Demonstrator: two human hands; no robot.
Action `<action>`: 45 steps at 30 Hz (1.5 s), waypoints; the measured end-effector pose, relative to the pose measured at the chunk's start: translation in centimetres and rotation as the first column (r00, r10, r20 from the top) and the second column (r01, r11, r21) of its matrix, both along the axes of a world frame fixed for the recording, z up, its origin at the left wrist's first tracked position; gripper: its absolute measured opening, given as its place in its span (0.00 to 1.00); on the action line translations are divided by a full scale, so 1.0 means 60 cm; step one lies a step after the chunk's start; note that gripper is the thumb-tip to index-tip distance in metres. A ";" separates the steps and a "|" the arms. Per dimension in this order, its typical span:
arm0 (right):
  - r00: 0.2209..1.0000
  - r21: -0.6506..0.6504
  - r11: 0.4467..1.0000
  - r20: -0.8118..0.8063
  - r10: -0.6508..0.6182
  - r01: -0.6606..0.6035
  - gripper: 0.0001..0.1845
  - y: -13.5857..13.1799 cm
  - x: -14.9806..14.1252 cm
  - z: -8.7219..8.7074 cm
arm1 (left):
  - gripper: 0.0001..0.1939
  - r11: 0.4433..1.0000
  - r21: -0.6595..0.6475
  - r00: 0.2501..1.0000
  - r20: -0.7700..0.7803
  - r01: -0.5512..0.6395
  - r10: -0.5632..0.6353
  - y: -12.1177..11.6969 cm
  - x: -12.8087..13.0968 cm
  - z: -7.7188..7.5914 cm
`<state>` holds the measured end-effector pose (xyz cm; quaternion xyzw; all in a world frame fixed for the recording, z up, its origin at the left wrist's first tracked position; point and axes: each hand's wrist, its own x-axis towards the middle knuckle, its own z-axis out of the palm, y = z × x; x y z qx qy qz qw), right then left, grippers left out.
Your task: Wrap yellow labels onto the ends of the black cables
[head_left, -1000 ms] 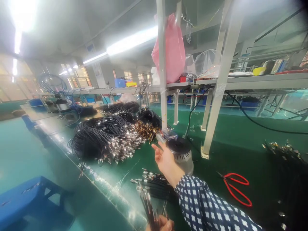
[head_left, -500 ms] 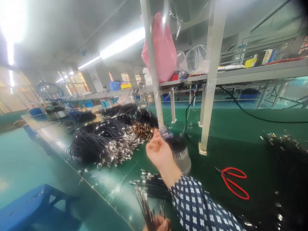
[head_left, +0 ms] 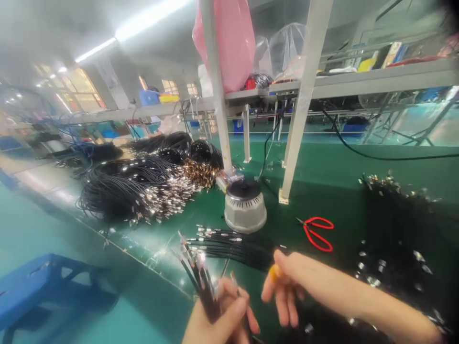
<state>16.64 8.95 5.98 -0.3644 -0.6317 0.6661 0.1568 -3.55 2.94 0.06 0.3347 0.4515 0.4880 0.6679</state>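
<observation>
My left hand (head_left: 229, 306) is closed around an upright bunch of thin black cables (head_left: 204, 282), whose metal-tipped ends point up. A single cable end also sticks out between its fingers. To the right of it hangs my right hand (head_left: 283, 286), its fingers loosely apart and pointing down. Something yellow-orange shows at one finger below the thumb; I cannot tell what it is. Just behind the hands, a row of black cables (head_left: 236, 251) with metal ends lies on the green tabletop (head_left: 272, 220). Red-handled snips (head_left: 317, 233) rest further right.
A pale round device (head_left: 245, 212) with a black top stands behind the cables. Large coiled cable bundles (head_left: 122, 191) lie at left, more dark cables (head_left: 390, 224) at right. White posts (head_left: 297, 119) hold a shelf. A blue stool (head_left: 43, 286) stands front left.
My right hand has come back from beside the round device, down and right, near the left hand. The left hand with the cables has risen further into view. The view has shifted.
</observation>
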 end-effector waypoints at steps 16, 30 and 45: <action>0.863 0.075 0.949 0.442 0.243 -0.306 0.40 -0.042 0.006 0.067 | 0.16 0.998 -0.003 0.949 -0.307 0.068 -0.066 -0.036 0.063 0.074; 0.827 -0.081 0.849 -0.195 -0.527 0.521 0.19 -0.100 -0.026 -0.064 | 0.07 0.998 -0.033 0.985 -0.165 -0.062 0.056 -0.045 0.047 0.053; 0.881 -0.018 0.902 -0.206 -0.426 0.432 0.12 -0.073 -0.018 -0.038 | 0.13 0.997 -0.073 0.990 -0.144 -0.015 0.004 -0.052 0.040 0.047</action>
